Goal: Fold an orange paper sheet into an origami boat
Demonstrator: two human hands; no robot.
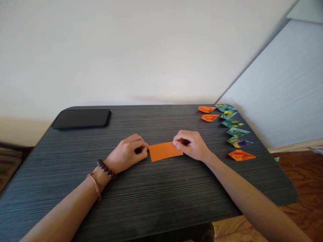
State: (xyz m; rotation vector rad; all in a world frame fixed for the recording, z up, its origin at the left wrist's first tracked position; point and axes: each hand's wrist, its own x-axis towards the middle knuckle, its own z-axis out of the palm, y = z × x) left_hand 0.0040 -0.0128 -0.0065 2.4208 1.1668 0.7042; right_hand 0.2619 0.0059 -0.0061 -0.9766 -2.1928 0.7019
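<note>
Pinching hand: the right hand (pixel 195 144) holds the paper (pixel 164 151) at its right end, thumb on top, the other fingers curled behind or below; probably gripped so near the end to steady it without hiding much of its face.
Left hand (pixel 130 153): at the paper's left end, fingers narrow, tips together at the far left corner. I cannot tell whether the corner is caught between them; the hand seems placed to guide or square that end.
Beads (pixel 107 168): round the left wrist, left of the paper and nearer the person, with a cord (pixel 95 186) just below them.
Orange boats (pixel 241 155): three folded ones, two beyond the paper to its right, one level with it past the right hand.
Patterned boats (pixel 239 143): five in a row, right of the paper and mostly beyond it, apparently lined up there by colour and out of the hands' way.
Phone (pixel 80 118): flat, screen dark, well to the left of the paper and beyond it, perhaps set aside for safety.
Paper's place: on or just above the table (pixel 151 198), between the hands.
Paper's look: plain bright orange, oblong, flat and smooth, straight-edged, long sides running across, right end slightly farther away. Whether it is doubled does not show.
</note>
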